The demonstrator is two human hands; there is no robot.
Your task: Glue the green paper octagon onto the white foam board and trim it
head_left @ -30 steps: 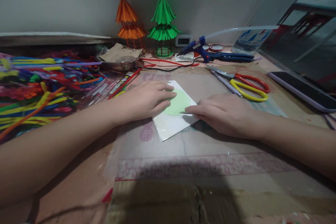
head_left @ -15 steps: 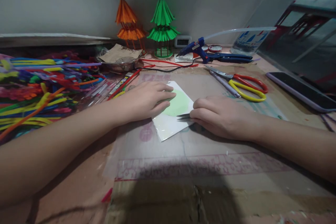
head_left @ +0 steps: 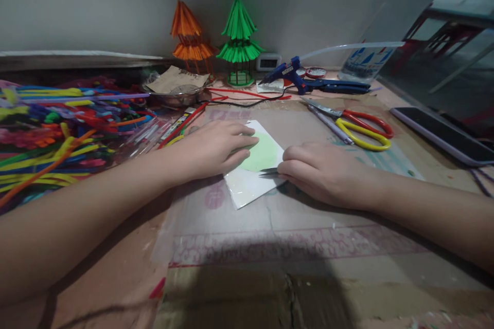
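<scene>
A white card [head_left: 247,185] with a pale green disc [head_left: 262,155] on it lies in the middle of the table. My left hand [head_left: 214,148] rests flat on the card's left part, fingers stretched out over the disc's edge. My right hand [head_left: 322,172] is closed round a thin dark blade [head_left: 269,172], whose tip lies on the card at the disc's lower rim. The handle of the blade is hidden inside my fist.
A heap of coloured pipe cleaners [head_left: 50,128] fills the left side. Red-and-yellow scissors [head_left: 357,123], a blue glue gun [head_left: 289,73] and a phone [head_left: 443,133] lie to the right. Orange [head_left: 189,36] and green [head_left: 239,36] pipe-cleaner trees stand at the back wall.
My right hand has drawn back a little to the right and curled tighter; the blade tip now shows more clearly on the card. The left hand has stayed put.
</scene>
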